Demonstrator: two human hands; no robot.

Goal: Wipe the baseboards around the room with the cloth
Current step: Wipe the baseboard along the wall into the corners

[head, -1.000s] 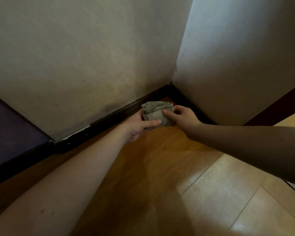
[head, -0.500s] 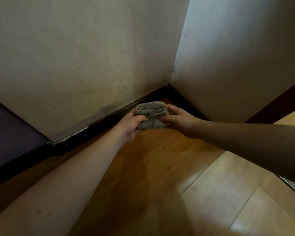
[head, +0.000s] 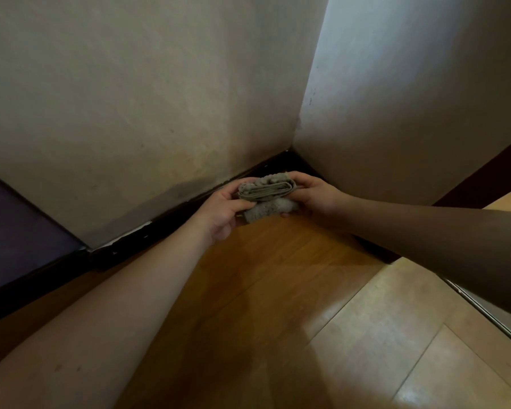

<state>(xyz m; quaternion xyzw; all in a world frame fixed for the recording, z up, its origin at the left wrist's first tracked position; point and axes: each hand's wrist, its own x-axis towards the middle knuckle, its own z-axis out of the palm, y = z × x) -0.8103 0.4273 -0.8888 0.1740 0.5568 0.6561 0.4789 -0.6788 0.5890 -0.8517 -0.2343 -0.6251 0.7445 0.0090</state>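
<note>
A folded grey cloth (head: 266,196) is held between both hands just above the floor, close to the room's corner. My left hand (head: 223,212) grips its left end and my right hand (head: 313,194) grips its right end. The folded edges face up towards me. A dark baseboard (head: 160,228) runs along the foot of the left wall into the corner, with chipped pale spots on its top edge. A second dark baseboard (head: 375,252) runs under the right wall, mostly hidden behind my right arm.
Pale plaster walls (head: 148,107) meet at the corner above the cloth. A dark purple panel (head: 15,240) stands at the far left. The wooden floor (head: 278,305) spreads below, and a metal threshold strip (head: 490,317) crosses at the lower right.
Both hands have turned the cloth so its folded edges face up. The cloth sits slightly higher and nearer the corner than a second ago.
</note>
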